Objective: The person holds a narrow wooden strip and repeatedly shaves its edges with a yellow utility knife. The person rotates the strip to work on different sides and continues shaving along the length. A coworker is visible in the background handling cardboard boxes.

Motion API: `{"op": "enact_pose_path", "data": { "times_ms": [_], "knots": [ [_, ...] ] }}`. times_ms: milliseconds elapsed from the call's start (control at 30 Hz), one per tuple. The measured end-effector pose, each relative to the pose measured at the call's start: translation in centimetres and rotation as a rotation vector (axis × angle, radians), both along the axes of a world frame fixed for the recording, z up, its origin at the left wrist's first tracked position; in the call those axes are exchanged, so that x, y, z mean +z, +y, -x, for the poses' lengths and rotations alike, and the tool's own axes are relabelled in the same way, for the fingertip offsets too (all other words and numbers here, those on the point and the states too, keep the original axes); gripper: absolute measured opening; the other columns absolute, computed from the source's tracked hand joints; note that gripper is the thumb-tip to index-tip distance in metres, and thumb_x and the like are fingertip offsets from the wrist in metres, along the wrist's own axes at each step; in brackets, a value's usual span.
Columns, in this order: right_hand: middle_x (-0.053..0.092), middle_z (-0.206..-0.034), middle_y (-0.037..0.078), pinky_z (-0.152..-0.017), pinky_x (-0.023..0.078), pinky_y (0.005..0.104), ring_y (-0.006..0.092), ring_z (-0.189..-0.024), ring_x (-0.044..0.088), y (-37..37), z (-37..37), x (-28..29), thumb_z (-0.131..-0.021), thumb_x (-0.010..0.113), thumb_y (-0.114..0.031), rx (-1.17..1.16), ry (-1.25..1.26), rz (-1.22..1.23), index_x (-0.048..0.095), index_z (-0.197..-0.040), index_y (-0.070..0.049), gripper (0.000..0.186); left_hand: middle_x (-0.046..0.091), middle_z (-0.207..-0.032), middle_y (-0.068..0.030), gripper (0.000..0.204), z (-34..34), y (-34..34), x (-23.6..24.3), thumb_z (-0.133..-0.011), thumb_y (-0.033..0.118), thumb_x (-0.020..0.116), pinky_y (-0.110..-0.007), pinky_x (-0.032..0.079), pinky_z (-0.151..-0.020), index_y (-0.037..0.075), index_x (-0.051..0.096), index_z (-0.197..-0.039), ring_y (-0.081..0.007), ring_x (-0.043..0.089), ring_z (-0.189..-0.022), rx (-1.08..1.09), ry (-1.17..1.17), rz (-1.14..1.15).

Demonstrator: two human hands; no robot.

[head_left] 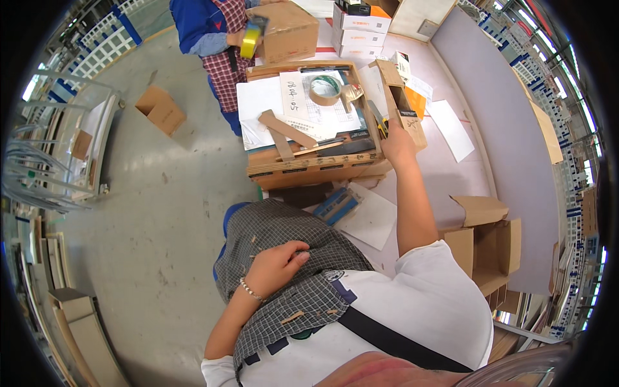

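Your right hand [398,143] is extended to the right edge of the shallow brown box-shaped tray [309,170]. Its fingers are curled and partly hidden; whether they grip the slim yellow-and-black tool [384,127] cannot be determined. This tool lies at the tray's right edge, toward the near right corner, beside the narrow brown cardboard box [416,132]. Your left hand [273,267] is half-open before the grey checked apron [258,229], holding nothing visible. Inside the tray, the tan tape roll [325,100] rests toward the far right corner.
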State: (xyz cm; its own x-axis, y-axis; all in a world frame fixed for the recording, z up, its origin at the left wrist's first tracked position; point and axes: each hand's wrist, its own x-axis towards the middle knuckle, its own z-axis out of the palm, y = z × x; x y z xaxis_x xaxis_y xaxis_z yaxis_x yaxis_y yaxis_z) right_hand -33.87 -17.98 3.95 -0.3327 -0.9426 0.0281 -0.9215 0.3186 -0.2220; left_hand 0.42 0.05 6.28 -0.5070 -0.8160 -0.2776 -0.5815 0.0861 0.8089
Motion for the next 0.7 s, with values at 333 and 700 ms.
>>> {"op": "enact_pose_path", "data": {
  "times_ms": [333,700],
  "knots": [
    [0.067,-0.096,0.022,-0.081,0.049,0.0485,0.0406,-0.094,0.063,-0.09,0.06,-0.46,-0.078,0.057,-0.006,-0.006,0.024,0.003,0.051,-0.111,-0.003,0.033,0.069,-0.093,-0.0127,0.029,-0.08,0.17,-0.11,-0.094,0.033,0.056,-0.037,0.052,-0.074,0.01,0.063,-0.111,-0.0293,0.067,-0.085,-0.012,0.004,-0.009],
    [0.067,-0.09,0.025,-0.078,0.05,0.0497,0.0416,-0.089,0.064,0.46,-0.27,-0.46,-0.078,0.059,-0.007,0.015,0.033,0.044,0.05,-0.114,-0.003,0.038,0.069,-0.094,-0.0119,0.029,0.07,0.45,0.13,-0.094,0.033,0.056,-0.037,0.052,-0.075,0.01,0.063,-0.11,-0.029,0.067,-0.086,-0.008,0.013,0.002]
  ]
}}
